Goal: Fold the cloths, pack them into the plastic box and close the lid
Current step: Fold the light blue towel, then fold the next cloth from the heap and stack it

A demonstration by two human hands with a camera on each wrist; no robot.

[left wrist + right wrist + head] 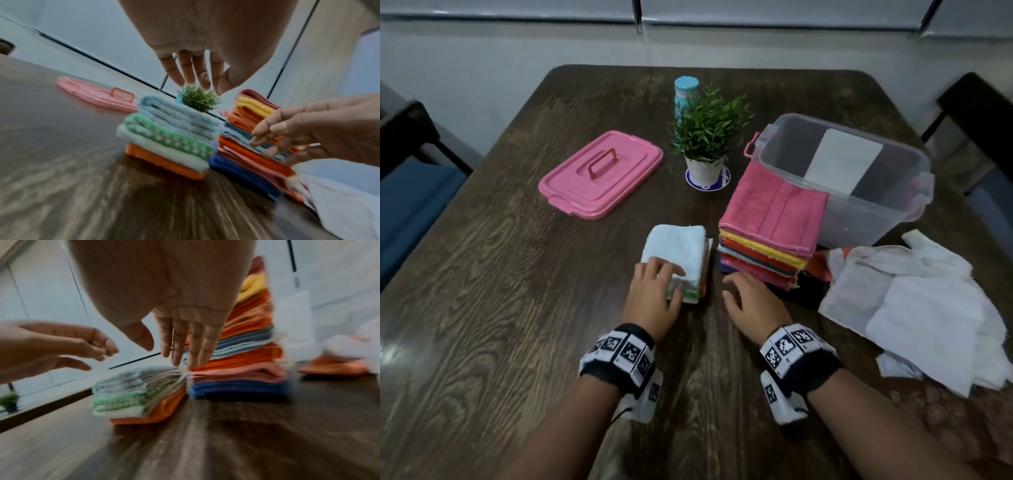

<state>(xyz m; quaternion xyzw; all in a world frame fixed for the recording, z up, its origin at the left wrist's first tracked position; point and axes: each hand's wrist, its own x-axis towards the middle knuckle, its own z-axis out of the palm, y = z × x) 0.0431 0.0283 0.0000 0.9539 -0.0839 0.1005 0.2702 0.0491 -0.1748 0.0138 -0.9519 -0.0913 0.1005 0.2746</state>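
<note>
Reaching for the small folded stack (677,255) near the desk's front edge, your left hand (654,294) hovers at its near end and your right hand (751,301) waits just right of it; both are relaxed and grasp nothing. The stack's long axis runs away from you. The plastic box (852,178) lies toward the far right corner, so the right hand seems nearer to it.

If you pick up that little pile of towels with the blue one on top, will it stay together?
Probably not by itself. The small towel pile is four loose, soft folded layers, so it would likely sag and slide apart. Squeezing it between both hands should keep it together.
</note>
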